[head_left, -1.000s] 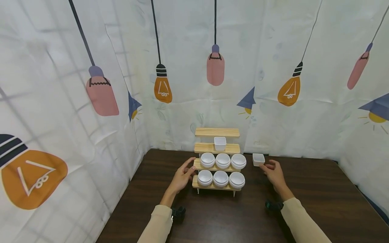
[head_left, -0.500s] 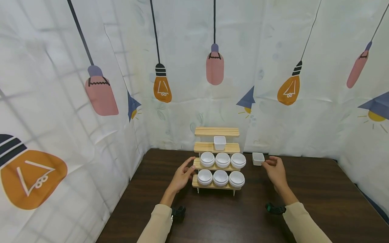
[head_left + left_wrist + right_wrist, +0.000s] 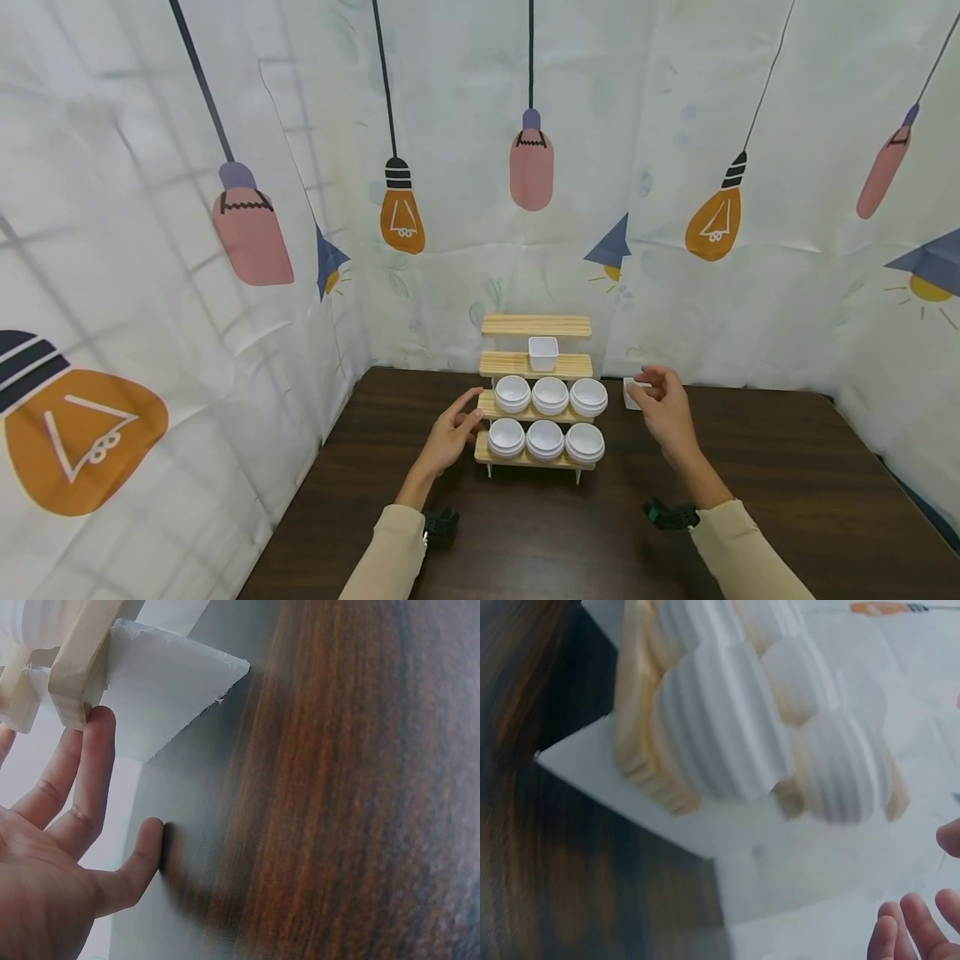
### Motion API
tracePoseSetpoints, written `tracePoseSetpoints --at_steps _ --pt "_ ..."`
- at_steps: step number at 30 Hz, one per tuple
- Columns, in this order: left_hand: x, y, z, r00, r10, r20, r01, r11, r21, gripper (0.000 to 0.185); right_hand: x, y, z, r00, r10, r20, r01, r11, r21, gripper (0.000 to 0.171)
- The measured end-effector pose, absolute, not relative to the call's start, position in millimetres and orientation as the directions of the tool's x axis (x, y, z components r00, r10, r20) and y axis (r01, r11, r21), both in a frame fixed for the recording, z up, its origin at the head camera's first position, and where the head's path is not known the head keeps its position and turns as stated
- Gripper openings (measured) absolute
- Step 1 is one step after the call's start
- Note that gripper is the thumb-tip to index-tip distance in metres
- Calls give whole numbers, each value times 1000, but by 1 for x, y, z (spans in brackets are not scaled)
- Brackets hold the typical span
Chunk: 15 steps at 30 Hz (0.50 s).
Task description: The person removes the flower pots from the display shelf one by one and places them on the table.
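Note:
A stepped wooden display stand point(image 3: 573, 365) stands toward the back of the table. Round white ribbed bowls point(image 3: 550, 398) fill its two lower steps, and one square white bowl point(image 3: 543, 355) sits on the step above. My left hand point(image 3: 444, 442) is at the stand's left end; in the left wrist view its fingertips touch the end of a wooden board point(image 3: 71, 697), thumb apart. To the right of the stand, my right hand point(image 3: 667, 412) reaches over another square bowl point(image 3: 631, 404) on the table, partly covering it. The right wrist view shows the thumb and fingers point(image 3: 922, 922) spread apart.
The top board point(image 3: 536, 326) is the highest step of the stand. White side supports point(image 3: 165, 682) hold the boards up. A white curtain point(image 3: 450, 275) printed with lamps hangs behind the dark wooden table point(image 3: 540, 533).
My right hand has moved from the right side of the square bowl to over its top. The left hand stays at the stand, and the bowls keep their places.

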<state>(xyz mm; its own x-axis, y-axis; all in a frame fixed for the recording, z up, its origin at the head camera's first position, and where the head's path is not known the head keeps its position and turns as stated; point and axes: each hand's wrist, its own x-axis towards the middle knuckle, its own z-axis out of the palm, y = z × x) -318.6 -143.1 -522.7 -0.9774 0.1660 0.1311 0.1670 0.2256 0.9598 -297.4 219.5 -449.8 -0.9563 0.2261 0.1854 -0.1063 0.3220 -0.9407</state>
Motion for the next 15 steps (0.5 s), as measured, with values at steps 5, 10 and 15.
tracePoseSetpoints --at_steps 5,10,15 --pt "-318 -143 -523 -977 167 130 166 222 961 50 -295 211 -440 -955 194 224 -160 299 -941 48" --pt "-318 -143 -524 -976 166 141 175 218 960 49 -297 203 -434 -956 180 233 -179 273 -945 50" --pt "-318 -142 -524 -977 170 132 167 214 962 48 -299 197 -429 -953 163 256 -210 257 -943 51"
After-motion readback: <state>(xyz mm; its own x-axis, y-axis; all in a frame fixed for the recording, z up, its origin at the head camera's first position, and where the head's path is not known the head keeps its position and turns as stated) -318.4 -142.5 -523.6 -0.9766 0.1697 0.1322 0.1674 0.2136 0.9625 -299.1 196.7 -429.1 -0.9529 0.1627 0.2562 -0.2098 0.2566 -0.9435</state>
